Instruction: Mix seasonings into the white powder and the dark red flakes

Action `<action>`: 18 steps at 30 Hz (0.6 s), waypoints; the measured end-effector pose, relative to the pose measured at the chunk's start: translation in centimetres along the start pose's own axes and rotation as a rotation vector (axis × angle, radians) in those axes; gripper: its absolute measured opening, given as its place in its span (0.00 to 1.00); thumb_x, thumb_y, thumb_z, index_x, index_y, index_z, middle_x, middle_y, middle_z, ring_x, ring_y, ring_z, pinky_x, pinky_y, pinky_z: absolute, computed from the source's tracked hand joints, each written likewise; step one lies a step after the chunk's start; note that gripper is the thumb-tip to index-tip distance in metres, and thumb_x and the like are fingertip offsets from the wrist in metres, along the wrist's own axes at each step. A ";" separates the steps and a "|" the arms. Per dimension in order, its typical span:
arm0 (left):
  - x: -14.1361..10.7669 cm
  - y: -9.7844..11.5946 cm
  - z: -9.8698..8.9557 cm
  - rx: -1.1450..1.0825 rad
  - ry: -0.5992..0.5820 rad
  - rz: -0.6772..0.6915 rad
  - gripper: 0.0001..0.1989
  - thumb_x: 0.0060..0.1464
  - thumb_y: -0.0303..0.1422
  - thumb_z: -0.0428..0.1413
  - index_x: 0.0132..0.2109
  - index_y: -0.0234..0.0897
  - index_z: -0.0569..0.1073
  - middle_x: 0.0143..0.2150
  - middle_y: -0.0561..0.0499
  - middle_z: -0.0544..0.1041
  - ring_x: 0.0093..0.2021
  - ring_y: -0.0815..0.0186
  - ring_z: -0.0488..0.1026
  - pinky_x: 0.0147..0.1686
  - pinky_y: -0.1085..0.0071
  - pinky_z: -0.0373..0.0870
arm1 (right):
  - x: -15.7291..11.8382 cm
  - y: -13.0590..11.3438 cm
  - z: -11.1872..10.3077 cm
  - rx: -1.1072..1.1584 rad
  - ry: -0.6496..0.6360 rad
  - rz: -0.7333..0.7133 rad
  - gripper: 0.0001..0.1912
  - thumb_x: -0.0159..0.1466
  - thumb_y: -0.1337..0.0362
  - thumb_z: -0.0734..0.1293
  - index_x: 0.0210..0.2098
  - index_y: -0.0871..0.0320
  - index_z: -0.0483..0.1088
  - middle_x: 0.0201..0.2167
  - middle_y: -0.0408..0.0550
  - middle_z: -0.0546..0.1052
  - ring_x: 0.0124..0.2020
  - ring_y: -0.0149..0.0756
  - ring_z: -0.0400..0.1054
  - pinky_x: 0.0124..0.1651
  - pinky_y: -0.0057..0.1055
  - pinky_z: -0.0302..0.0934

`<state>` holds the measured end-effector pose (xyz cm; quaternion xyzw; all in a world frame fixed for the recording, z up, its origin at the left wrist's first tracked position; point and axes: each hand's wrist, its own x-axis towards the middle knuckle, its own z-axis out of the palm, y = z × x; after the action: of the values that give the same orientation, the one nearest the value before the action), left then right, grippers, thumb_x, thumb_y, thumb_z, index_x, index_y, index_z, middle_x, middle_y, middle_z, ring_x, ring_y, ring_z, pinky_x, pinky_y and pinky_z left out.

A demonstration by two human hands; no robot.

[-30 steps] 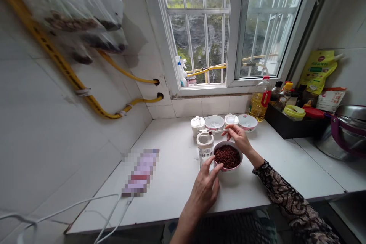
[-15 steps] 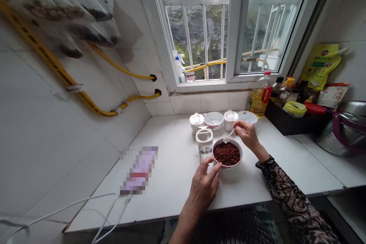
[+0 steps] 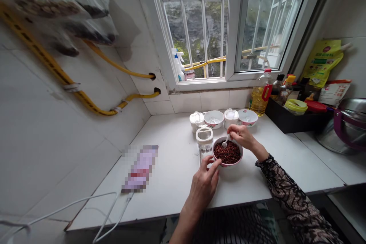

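Pinching a white plastic spoon (image 3: 225, 142) in the right hand (image 3: 241, 137), dipping into dark red grains (image 3: 228, 153) in a round pink-rimmed bowl (image 3: 228, 164). Spreading the left hand (image 3: 203, 187) wide, fingertips touching the rim at 8 o'clock.

Bowl (image 3: 227, 166) on counter (image 3: 171, 183), lidded jar (image 3: 204, 140) just left, oil bottle (image 3: 260, 97) behind

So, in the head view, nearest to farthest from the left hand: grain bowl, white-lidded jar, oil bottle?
1. Grain bowl: touching the left hand, at right.
2. White-lidded jar: beyond the hand, left of the bowl.
3. Oil bottle: far back right, by the window.
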<state>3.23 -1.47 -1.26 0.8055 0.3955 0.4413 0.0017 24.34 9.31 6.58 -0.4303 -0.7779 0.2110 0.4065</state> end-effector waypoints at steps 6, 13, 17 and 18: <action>0.0 -0.1 0.0 0.010 -0.015 0.010 0.19 0.62 0.22 0.47 0.58 0.39 0.67 0.61 0.38 0.65 0.47 0.64 0.77 0.41 0.71 0.78 | 0.5 0.6 0.8 0.212 0.029 0.209 0.08 0.51 0.66 0.58 0.23 0.57 0.70 0.13 0.40 0.71 0.16 0.30 0.61 0.23 0.26 0.55; -0.3 -0.3 0.1 0.023 -0.035 0.002 0.21 0.61 0.22 0.48 0.58 0.40 0.67 0.64 0.38 0.65 0.50 0.63 0.77 0.44 0.69 0.78 | 1.1 1.6 0.2 0.464 0.134 0.411 0.06 0.46 0.65 0.61 0.19 0.58 0.70 0.10 0.42 0.71 0.13 0.28 0.56 0.18 0.25 0.50; -0.4 -0.4 0.3 0.037 -0.034 -0.002 0.21 0.61 0.21 0.48 0.59 0.40 0.67 0.65 0.38 0.65 0.53 0.60 0.76 0.47 0.66 0.78 | 1.1 2.5 0.5 0.541 0.143 0.444 0.06 0.45 0.65 0.62 0.19 0.58 0.71 0.11 0.44 0.72 0.13 0.28 0.56 0.18 0.25 0.49; -0.4 -0.4 0.3 0.037 -0.033 -0.001 0.21 0.60 0.21 0.48 0.59 0.40 0.67 0.65 0.38 0.65 0.53 0.60 0.76 0.47 0.66 0.78 | 1.1 2.7 0.5 0.554 0.143 0.448 0.06 0.45 0.65 0.62 0.20 0.59 0.71 0.11 0.44 0.72 0.13 0.28 0.56 0.18 0.25 0.49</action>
<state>3.10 -1.35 -1.89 0.8125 0.4038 0.4205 -0.0062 24.92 11.74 4.97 -0.4771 -0.5472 0.4669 0.5050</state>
